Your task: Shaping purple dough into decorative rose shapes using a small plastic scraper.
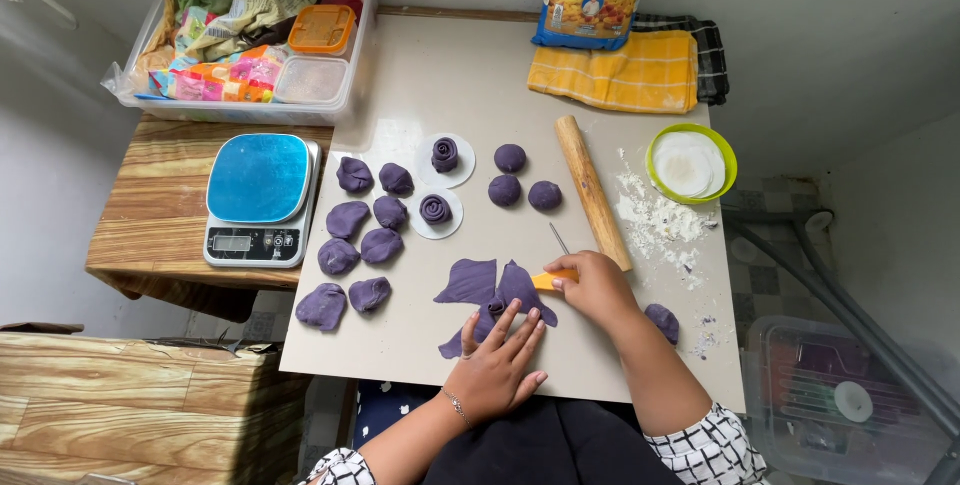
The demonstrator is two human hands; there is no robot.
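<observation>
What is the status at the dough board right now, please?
Left hand flat on purple dough sheet. Right hand holding orange-handled knife at its edge. Rolling pin close beside.

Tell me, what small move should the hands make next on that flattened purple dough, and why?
Probably draw the orange-handled knife in the right hand a little further through the flattened purple dough. The sheet already lies split into petal-like pieces, the left hand pins its lower part with spread fingers, and two finished dough roses sit on paper rounds beyond.

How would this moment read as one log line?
left hand: pressing flat purple dough | right hand: holds orange-handled knife at the dough's edge | rolling pin: lying beside
</observation>
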